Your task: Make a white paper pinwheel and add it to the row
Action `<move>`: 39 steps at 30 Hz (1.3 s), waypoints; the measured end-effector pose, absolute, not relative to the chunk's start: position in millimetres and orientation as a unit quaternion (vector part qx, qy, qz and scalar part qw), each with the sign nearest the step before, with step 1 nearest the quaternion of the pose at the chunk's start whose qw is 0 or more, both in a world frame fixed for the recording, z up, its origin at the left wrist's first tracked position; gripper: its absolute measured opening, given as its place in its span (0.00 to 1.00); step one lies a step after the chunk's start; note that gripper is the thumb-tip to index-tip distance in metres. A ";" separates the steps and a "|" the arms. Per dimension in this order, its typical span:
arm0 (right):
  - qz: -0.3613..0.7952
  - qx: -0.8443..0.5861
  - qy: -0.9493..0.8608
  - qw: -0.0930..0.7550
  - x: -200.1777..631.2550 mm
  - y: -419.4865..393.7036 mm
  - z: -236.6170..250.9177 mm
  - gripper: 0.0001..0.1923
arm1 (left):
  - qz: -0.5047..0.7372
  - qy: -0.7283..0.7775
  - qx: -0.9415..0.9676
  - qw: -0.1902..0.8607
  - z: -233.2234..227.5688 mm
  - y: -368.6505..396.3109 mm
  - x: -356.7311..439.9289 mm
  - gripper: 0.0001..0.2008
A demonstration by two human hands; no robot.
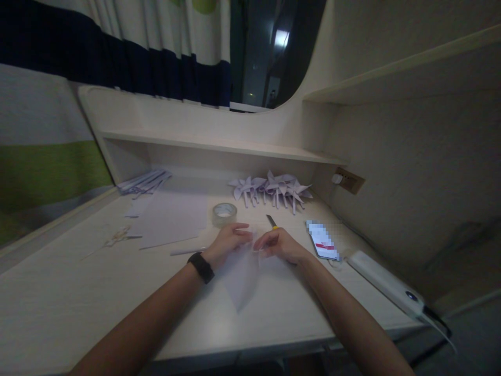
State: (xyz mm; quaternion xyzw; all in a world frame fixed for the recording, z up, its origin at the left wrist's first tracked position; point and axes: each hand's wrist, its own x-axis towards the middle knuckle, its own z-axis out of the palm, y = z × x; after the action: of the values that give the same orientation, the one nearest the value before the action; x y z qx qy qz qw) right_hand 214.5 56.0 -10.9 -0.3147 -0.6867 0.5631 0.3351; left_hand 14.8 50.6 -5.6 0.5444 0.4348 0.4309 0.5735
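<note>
Paper sheet (240, 279): pale, translucent-looking, flat on the desk (78, 303) in front of the body, tapering to a point toward the near edge; upper edge under both hands.

Left hand (227, 241): palm down on the upper left part of the sheet, fingers curled and pressing near the top edge; fingertips close together on the paper. Black band (201, 267) on the wrist.

Right hand (279, 244): resting on the upper right part of the sheet, fingers bent inward, tips pinched at the paper's edge, just beside the left hand's fingertips; exact hold hidden by the knuckles.

Utility knife (272, 222): yellow-tipped, lying just behind the right hand.

Tape roll (224, 213): clear, lying flat behind the left hand.

White stick (187, 251): thin, lying left of the left hand.

Stack of blank sheets (172, 216): further left, behind the stick.

Scissors (119, 237): pale handles, left of the stack.

Paper strips (143, 183): bundle at the back left, under the shelf (219, 146).

Paper pinwheels (274, 189): row of finished pieces at the back of the desk, under the shelf.

Phone (323, 241): face up, right of the right hand.

White device (387, 284): long, with a cable, at the right edge of the desk.

Wall socket (349, 180): on the right wall.

Curtain (117, 57): striped, behind the desk.
</note>
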 end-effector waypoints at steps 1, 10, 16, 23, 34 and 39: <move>0.563 -0.314 -0.691 0.328 214.3 55.7 -10.5 0.16 | 0.430 0.432 0.541 0.579 -6.9 50.8 14.1 0.28; 0.544 -0.309 -0.713 0.316 211.0 52.4 -5.4 0.17 | 0.406 0.431 0.568 0.572 -10.2 48.9 15.4 0.22; 0.423 -0.344 -0.763 0.347 205.3 46.1 2.8 0.12 | 0.433 0.432 0.600 0.516 -7.2 46.7 17.0 0.10; 0.315 -0.392 -0.806 0.312 203.7 39.2 12.2 0.08 | 0.434 0.509 0.613 0.421 -7.5 48.7 15.1 0.13; 0.540 -0.350 -0.735 0.214 206.1 34.7 15.6 0.19 | 0.437 0.410 0.470 0.648 0.0 32.1 12.5 0.17; 0.595 -0.319 -0.711 0.198 210.0 34.3 14.4 0.20 | 0.411 0.395 0.508 0.646 -5.0 24.6 7.0 0.13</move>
State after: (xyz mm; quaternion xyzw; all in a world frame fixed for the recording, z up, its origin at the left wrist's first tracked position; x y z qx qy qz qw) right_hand 210.0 34.3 14.4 -0.3186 -0.7108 0.5951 0.1980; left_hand 7.0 24.6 -5.0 0.5083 0.3947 0.4107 0.6459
